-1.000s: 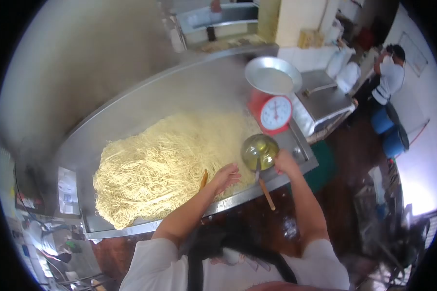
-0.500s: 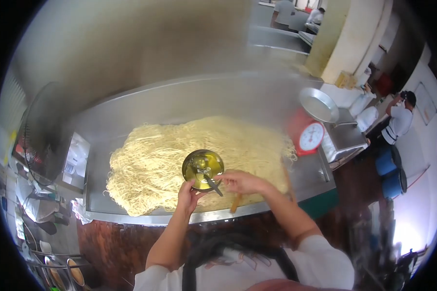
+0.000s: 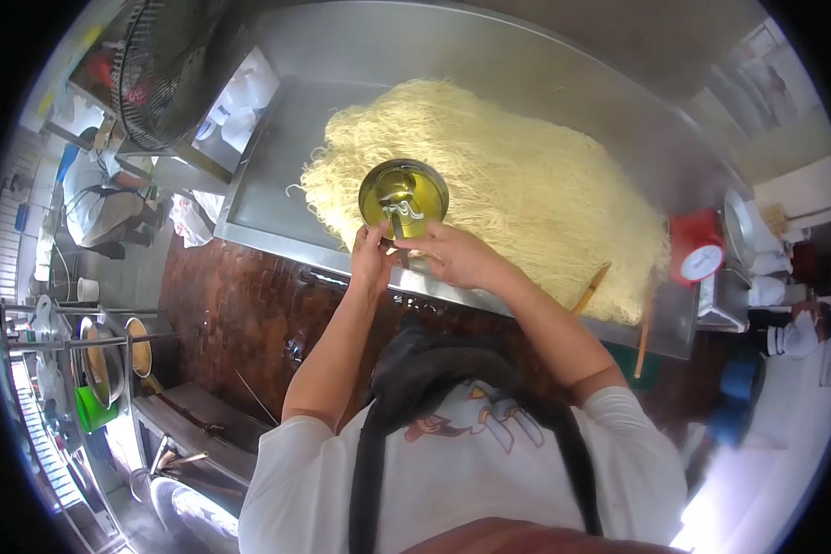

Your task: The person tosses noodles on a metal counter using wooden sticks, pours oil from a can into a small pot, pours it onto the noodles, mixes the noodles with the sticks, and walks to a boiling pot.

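Note:
A round metal bowl (image 3: 364, 185) of yellow-green oil (image 3: 422, 208) is held over the near left part of a wide heap of pale yellow noodles (image 3: 526, 175). My left hand (image 3: 369, 261) grips the bowl at its near rim. A ladle (image 3: 396, 185) rests in the oil, its dark handle sticking out over the near edge. My right hand (image 3: 452, 256) is beside the left, its fingers closed around the ladle handle, close to the rim. Part of that grip is hidden. Beneath the noodles is a large steel tray table (image 3: 277, 120).
A wooden stick (image 3: 591, 289) lies at the noodles' near right edge, another stick (image 3: 644, 337) farther right. A red scale (image 3: 697, 247) stands at the tray's right end. At left are a large fan (image 3: 162, 78) and a bending person (image 3: 106, 194). Another person (image 3: 803, 331) is far right.
The view has swung down and to the left. My right hand has moved in against the ladle handle near the bowl's rim. The bowl is now nearer the tray's front left side.

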Tool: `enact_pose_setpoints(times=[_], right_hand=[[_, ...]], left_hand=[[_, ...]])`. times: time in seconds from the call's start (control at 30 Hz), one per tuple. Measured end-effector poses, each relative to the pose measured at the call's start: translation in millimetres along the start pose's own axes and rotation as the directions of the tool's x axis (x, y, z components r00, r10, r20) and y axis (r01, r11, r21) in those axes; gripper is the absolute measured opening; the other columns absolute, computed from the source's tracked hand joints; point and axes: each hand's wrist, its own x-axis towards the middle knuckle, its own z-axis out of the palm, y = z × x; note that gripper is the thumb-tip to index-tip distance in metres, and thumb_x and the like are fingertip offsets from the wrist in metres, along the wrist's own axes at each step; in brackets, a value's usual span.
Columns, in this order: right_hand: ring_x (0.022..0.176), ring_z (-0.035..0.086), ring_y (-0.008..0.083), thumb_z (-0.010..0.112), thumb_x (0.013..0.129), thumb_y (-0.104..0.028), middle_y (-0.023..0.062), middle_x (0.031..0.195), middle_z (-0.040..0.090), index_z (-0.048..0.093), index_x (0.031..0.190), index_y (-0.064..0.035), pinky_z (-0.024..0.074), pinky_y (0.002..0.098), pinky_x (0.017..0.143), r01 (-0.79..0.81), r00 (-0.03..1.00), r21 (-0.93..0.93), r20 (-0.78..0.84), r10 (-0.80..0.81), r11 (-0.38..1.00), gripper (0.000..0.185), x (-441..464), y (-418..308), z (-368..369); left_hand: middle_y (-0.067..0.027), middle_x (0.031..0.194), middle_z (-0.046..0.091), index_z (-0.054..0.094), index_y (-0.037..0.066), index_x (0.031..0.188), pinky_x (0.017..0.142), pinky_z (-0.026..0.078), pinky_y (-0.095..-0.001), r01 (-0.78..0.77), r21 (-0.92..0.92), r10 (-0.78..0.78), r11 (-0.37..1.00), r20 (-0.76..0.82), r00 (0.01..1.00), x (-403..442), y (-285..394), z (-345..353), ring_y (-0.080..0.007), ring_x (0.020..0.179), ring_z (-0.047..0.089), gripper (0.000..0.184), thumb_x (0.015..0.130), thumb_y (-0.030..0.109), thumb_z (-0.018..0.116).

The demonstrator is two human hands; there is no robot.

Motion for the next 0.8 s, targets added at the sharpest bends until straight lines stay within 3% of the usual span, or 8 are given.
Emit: enact_pose_setpoints(times=[0.13, 0.23, 0.27, 0.33, 0.43, 0.47, 0.57, 0.8], right_hand=[[0.077, 0.059, 0.0260, 0.073, 0.088, -0.020, 0.0060, 0.087, 0.055, 0.066, 0.123, -0.0201, 0.0501, 0.0394, 0.070, 0.177, 0.984, -0.118, 0.004, -0.178, 0.977, 0.036, 45.9, -12.2, 42.7], [0.084, 0.065, 0.0306, 0.064, 0.095, -0.020, 0.0103, 0.090, 0.063, 0.066, 0.116, -0.0104, 0.0527, 0.0405, 0.075, -0.057, 0.951, 0.226, -0.284, 0.122, 0.973, 0.023, 77.2, -10.5, 38.5], [0.083, 0.065, 0.0313, 0.063, 0.097, -0.022, 0.0118, 0.091, 0.065, 0.067, 0.113, -0.0078, 0.0524, 0.0406, 0.074, -0.069, 0.899, 0.331, -0.389, 0.202, 0.941, 0.021, 92.9, -3.4, 36.7], [0.081, 0.066, 0.0326, 0.060, 0.099, -0.024, 0.0148, 0.091, 0.068, 0.067, 0.105, -0.0027, 0.0518, 0.0407, 0.072, -0.048, 0.741, 0.539, -0.546, 0.391, 0.841, 0.024, 119.0, 6.4, 37.6], [0.075, 0.066, 0.0351, 0.055, 0.102, -0.029, 0.0169, 0.089, 0.069, 0.066, 0.101, -0.0008, 0.0512, 0.0419, 0.069, -0.255, 0.835, 0.317, -0.404, 0.374, 0.913, 0.030, 121.7, 2.4, 45.5], [0.073, 0.065, 0.0377, 0.052, 0.103, -0.032, 0.0170, 0.084, 0.070, 0.066, 0.102, -0.0022, 0.0515, 0.0421, 0.069, -0.158, 0.882, 0.171, -0.419, 0.217, 0.972, 0.033, 114.6, -0.2, 47.1], [0.071, 0.066, 0.0324, 0.050, 0.104, -0.031, 0.0148, 0.076, 0.068, 0.066, 0.099, -0.0017, 0.0518, 0.0402, 0.067, -0.150, 0.874, 0.248, -0.420, 0.246, 0.957, 0.034, 90.2, -11.5, 50.2], [0.055, 0.058, 0.0151, 0.045, 0.104, -0.026, 0.0065, 0.069, 0.063, 0.064, 0.099, 0.0013, 0.0475, 0.0307, 0.054, -0.365, 0.730, 0.617, -0.275, 0.626, 0.697, 0.034, 118.8, 54.2, 60.4]], left_hand=[[-0.0107, 0.106, 0.059, 0.052, 0.003, 0.115, 0.072, 0.057, -0.0430, -0.005, -0.056, 0.005, 0.998, -0.003, 1.000, 7.3, 22.2, -32.9, -0.0238, 0.095, 0.063, 0.025, 0.098, 0.020, 0.058], [-0.0140, 0.117, 0.059, 0.051, 0.003, 0.117, 0.082, 0.059, -0.0489, -0.016, -0.068, 0.013, 0.998, -0.043, 0.999, 11.1, 35.0, -54.7, -0.0267, 0.108, 0.063, 0.027, 0.099, 0.021, 0.058], [-0.0131, 0.118, 0.059, 0.042, 0.002, 0.128, 0.084, 0.059, -0.0505, 0.003, -0.068, -0.005, 0.998, -0.029, 1.000, 11.7, 38.8, -64.3, -0.0259, 0.113, 0.061, 0.040, 0.096, 0.017, 0.061], [-0.0136, 0.119, 0.059, 0.042, 0.002, 0.128, 0.083, 0.060, -0.0499, 0.004, -0.040, -0.005, 0.999, -0.038, 0.999, 7.7, 43.5, -72.0, -0.0261, 0.112, 0.061, 0.040, 0.096, 0.018, 0.061], [-0.0147, 0.121, 0.058, 0.044, 0.001, 0.127, 0.080, 0.061, -0.0485, 0.021, -0.010, -0.022, 1.000, -0.079, 0.997, 2.1, 49.3, -86.8, -0.0273, 0.110, 0.063, 0.040, 0.096, 0.019, 0.060], [-0.0150, 0.123, 0.057, 0.045, 0.001, 0.128, 0.080, 0.061, -0.0489, 0.022, 0.004, -0.021, 1.000, -0.106, 0.994, -0.8, 49.6, -92.9, -0.0288, 0.111, 0.063, 0.039, 0.097, 0.020, 0.060], [-0.0169, 0.122, 0.058, 0.045, -0.002, 0.128, 0.075, 0.062, -0.0481, 0.030, 0.042, -0.022, 0.999, -0.170, 0.985, -4.6, 50.2, -105.1, -0.0312, 0.107, 0.065, 0.044, 0.095, 0.023, 0.062], [-0.0193, 0.119, 0.061, 0.047, -0.005, 0.128, 0.064, 0.063, -0.0397, 0.112, 0.132, -0.077, 0.985, -0.244, 0.967, 13.4, 54.2, -100.2, -0.0297, 0.095, 0.069, 0.057, 0.090, 0.030, 0.069]])
